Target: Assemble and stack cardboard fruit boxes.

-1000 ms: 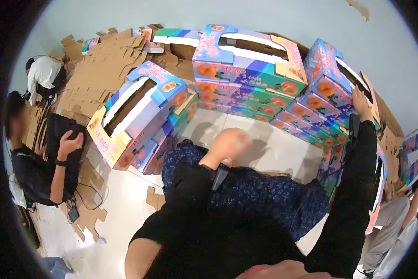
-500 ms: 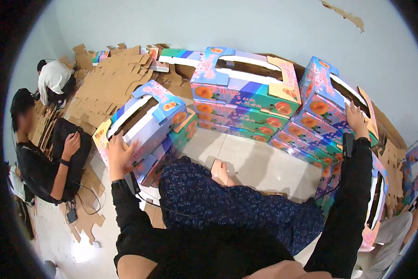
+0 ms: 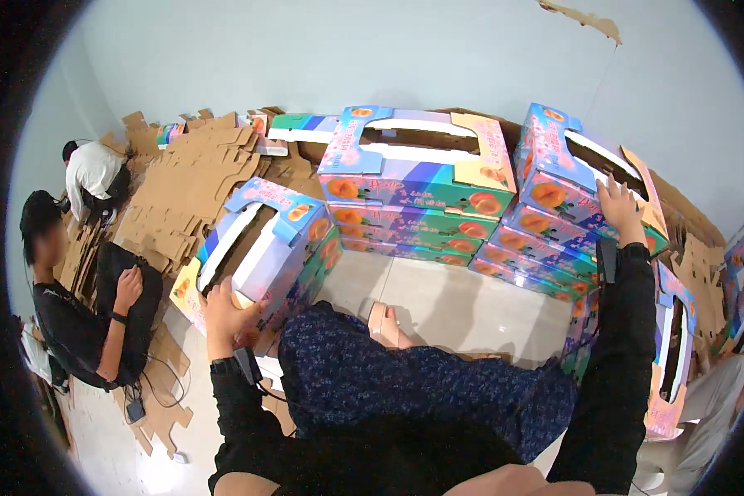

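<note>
My left hand (image 3: pixel 228 316) lies on the near side of a printed cardboard carry box (image 3: pixel 282 248) at the left, fingers spread near its handle slot. That box is stacked on another box (image 3: pixel 320 269) of the same pink, blue and green fruit print. My right hand (image 3: pixel 620 207) rests with parted fingers on the top box (image 3: pixel 554 178) of the right stack, beside its handle opening. Between them, a middle stack is topped by a similar box (image 3: pixel 413 178) with a long handle slot. The fingertips of both hands are partly hidden.
Flattened brown cardboard (image 3: pixel 186 182) is piled at the far left along the wall. A person in black (image 3: pixel 74 331) sits at the left, another in white (image 3: pixel 95 174) beyond. More boxes (image 3: pixel 671 347) stand at the right beside a person's light trousers (image 3: pixel 711 405). Cables lie on the floor at left.
The whole view has shifted slightly. The upper left box appears lower and more squarely over the one below, with my left hand still on it. My right hand stays on the right stack.
</note>
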